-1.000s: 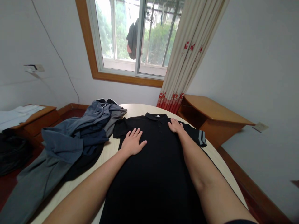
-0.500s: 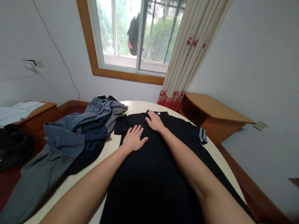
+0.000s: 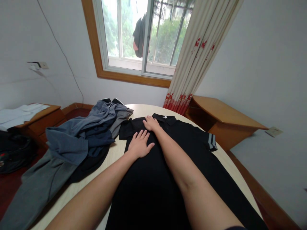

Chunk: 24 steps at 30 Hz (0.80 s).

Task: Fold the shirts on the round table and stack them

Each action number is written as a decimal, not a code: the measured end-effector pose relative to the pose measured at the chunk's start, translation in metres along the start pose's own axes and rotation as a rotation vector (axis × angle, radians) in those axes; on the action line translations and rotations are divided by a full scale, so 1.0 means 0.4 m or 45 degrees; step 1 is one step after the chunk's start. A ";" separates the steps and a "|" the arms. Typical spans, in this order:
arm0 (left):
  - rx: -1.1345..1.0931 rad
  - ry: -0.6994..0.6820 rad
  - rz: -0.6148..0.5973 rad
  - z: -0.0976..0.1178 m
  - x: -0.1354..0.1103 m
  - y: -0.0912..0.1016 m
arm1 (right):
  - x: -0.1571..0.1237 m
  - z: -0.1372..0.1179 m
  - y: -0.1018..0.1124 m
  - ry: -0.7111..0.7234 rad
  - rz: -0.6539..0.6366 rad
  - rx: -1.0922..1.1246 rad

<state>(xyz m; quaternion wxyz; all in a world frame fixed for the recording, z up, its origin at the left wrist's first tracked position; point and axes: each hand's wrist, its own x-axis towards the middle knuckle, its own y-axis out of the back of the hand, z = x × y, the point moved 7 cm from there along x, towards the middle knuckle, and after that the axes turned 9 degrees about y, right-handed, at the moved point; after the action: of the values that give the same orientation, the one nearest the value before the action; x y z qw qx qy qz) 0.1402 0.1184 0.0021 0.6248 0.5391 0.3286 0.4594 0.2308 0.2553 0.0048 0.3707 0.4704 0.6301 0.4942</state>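
A black polo shirt point(image 3: 192, 140) lies spread on the table point(image 3: 230, 153), its collar at the far side and its body stretching toward me. Grey stripes mark the cuff of its right-hand sleeve. My left hand point(image 3: 140, 145) rests flat on the left part of the shirt's chest, fingers spread. Farther up, my right hand point(image 3: 151, 123) lies on the shoulder area just left of the collar, palm down, with its fingers stretched out. Neither hand grips the cloth. My forearms cover part of the shirt's front.
Left on the table is a heap of clothes point(image 3: 69, 137) in blue, grey and black, partly hanging over the edge. A wooden desk point(image 3: 227, 111) stands behind at the right, near a curtain point(image 3: 199, 48). A wooden cabinet point(image 3: 45, 118) and a black bag point(image 3: 14, 153) are far left.
My right hand has slid left across the shirt, from the collar to the shoulder beside it, uncovering the collar. My left hand stays in about the same place on the cloth.
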 end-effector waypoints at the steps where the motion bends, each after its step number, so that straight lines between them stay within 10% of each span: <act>1: -0.002 -0.004 0.002 0.002 -0.001 0.003 | 0.004 -0.017 -0.004 0.053 0.001 0.001; 14: -0.003 -0.002 -0.001 0.002 -0.002 0.006 | -0.027 -0.023 -0.003 0.095 -0.006 0.060; 24: 0.029 0.017 -0.045 0.002 0.000 0.008 | -0.247 0.052 0.068 0.059 0.241 -0.030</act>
<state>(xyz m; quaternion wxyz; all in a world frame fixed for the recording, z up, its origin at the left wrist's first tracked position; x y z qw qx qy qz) 0.1403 0.1179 0.0053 0.6244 0.5373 0.3475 0.4479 0.2842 0.1682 0.0265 0.3132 0.5117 0.5856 0.5451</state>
